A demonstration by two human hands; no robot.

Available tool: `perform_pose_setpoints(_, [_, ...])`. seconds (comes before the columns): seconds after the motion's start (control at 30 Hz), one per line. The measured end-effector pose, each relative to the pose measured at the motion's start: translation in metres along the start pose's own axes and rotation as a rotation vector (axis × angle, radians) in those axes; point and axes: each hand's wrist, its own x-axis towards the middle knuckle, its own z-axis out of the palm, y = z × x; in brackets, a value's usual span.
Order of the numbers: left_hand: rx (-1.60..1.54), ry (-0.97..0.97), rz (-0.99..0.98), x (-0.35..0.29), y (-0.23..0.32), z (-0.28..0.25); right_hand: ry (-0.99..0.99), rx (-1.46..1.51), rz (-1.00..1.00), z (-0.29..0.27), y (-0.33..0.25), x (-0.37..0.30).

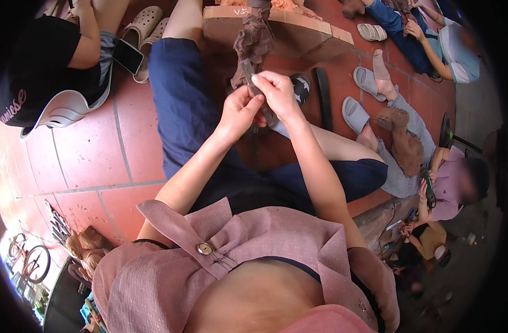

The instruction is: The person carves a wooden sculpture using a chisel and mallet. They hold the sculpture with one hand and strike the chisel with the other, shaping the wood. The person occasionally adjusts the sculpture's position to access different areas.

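Both hands meet in front of me at a narrow, flat grey-brown strip (249, 76), perhaps folded sandpaper; I cannot tell its kind for certain. My right hand (278, 97) pinches its upper part between thumb and fingers. Just below and to the left, my left hand (240, 114) is closed with thumb and forefinger on the same strip. Beyond the strip's far end rises a dark brown carved wooden piece (254, 41), knotty and rough in shape. Whether the strip touches the carving is unclear.
A thick wooden slab (276, 29) with orange-brown carving lies ahead. On red floor tiles (87, 150) are beige clogs (144, 28) and grey slippers (355, 114). A person with a phone (128, 56) sits close at left; others work at right, one beside a brown carving (406, 141).
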Motion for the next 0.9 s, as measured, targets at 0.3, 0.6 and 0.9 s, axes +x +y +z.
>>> perform_pose_setpoints(0.3, [-0.066,-0.027,-0.069,0.007,-0.014,0.01,0.003,-0.03,0.042,-0.018,0.011,-0.011])
perform_pose_setpoints(0.6, [0.529,0.096,0.214,0.004,-0.01,0.011,-0.04,0.166,0.093,-0.025,-0.022,-0.056])
perform_pose_setpoints(0.9, [0.414,0.156,0.187,0.02,0.004,0.006,0.171,-0.049,-0.259,-0.002,0.004,-0.049])
